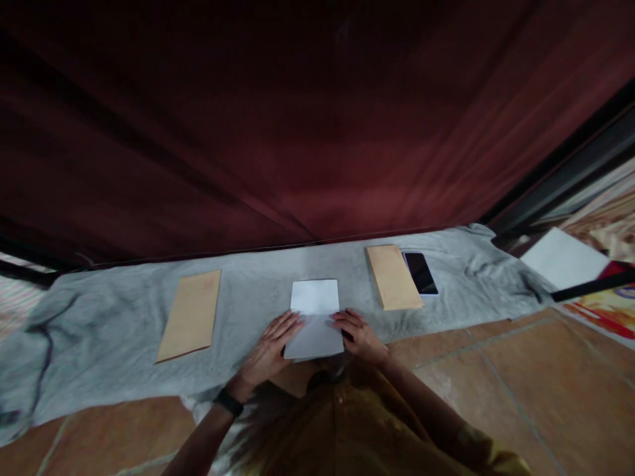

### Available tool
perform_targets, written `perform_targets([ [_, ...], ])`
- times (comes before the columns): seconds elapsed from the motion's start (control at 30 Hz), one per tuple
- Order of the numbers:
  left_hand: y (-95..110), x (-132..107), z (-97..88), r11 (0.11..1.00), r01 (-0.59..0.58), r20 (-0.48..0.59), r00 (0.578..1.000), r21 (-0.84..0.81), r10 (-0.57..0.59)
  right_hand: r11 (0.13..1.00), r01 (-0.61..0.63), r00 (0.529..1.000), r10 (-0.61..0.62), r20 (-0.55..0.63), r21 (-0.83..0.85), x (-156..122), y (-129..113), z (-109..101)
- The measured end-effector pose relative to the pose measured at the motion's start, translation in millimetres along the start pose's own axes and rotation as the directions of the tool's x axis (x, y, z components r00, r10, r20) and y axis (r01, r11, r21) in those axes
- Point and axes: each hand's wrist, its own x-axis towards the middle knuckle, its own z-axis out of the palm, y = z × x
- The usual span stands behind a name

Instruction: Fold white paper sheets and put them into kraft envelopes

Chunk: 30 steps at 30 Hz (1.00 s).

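A white sheet of paper lies on a grey cloth, its near half lifted and folding over. My left hand rests on the sheet's left edge with fingers stretched out. My right hand presses on the right edge, fingers bent over the paper. A brown envelope lies to the left of the sheet. Another brown envelope lies to the right. A black band sits on my left wrist.
A dark phone lies beside the right envelope. A dark red curtain hangs behind the cloth. Tiled floor spreads to the right, with a white sheet and a colourful mat at far right.
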Motion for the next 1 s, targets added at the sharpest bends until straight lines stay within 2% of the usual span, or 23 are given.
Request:
perform_targets([
  [0.07, -6.7, 4.9, -3.2, 0.998, -0.009, 0.028, 1.000, -0.057, 0.010, 1.000, 0.010, 0.999, -0.009, -0.033, 0.010, -6.8, 0.5, -1.1],
  [0.13, -11.8, 10.5, -6.5, 0.992, 0.017, 0.012, 1.000, -0.125, -0.016, 1.000, 0.023, 0.999, -0.023, -0.049, 0.014, -10.1, 0.5, -1.6],
  [0.23, -16.7, 23.5, -10.0, 0.948, 0.130, -0.045, 0.988, -0.291, -0.149, 0.999, -0.053, 0.996, 0.053, -0.076, 0.002, -6.5, 0.1, 0.1],
  [0.3, -17.7, 34.6, -10.5, 0.873, 0.262, -0.057, 0.948, -0.411, -0.312, 0.986, -0.167, 0.980, 0.164, -0.114, -0.015, 1.8, 0.0, 3.1],
  [0.4, -16.8, 49.9, -8.5, 0.767, 0.429, -0.065, 0.853, -0.476, -0.518, 0.953, -0.303, 0.940, 0.293, -0.176, -0.032, 19.3, 0.0, 8.3],
  [0.47, -15.7, 57.0, -5.8, 0.750, 0.470, -0.094, 0.817, -0.465, -0.570, 0.928, -0.370, 0.912, 0.354, -0.206, -0.044, 30.7, -1.0, 11.2],
  [0.6, -14.7, 65.9, -1.2, 0.759, 0.495, -0.134, 0.794, -0.423, -0.593, 0.867, -0.484, 0.860, 0.446, -0.247, -0.120, 45.9, -5.2, 13.7],
  [0.8, -14.8, 80.0, -2.8, 0.769, 0.563, -0.121, 0.777, -0.304, -0.617, 0.806, -0.544, 0.836, 0.495, -0.237, -0.233, 54.7, -12.5, 11.1],
  [1.0, -6.8, 90.7, -6.4, 0.736, 0.663, -0.115, 0.727, -0.137, -0.677, 0.703, -0.629, 0.777, 0.574, -0.256, -0.332, 64.7, -20.2, 7.8],
])
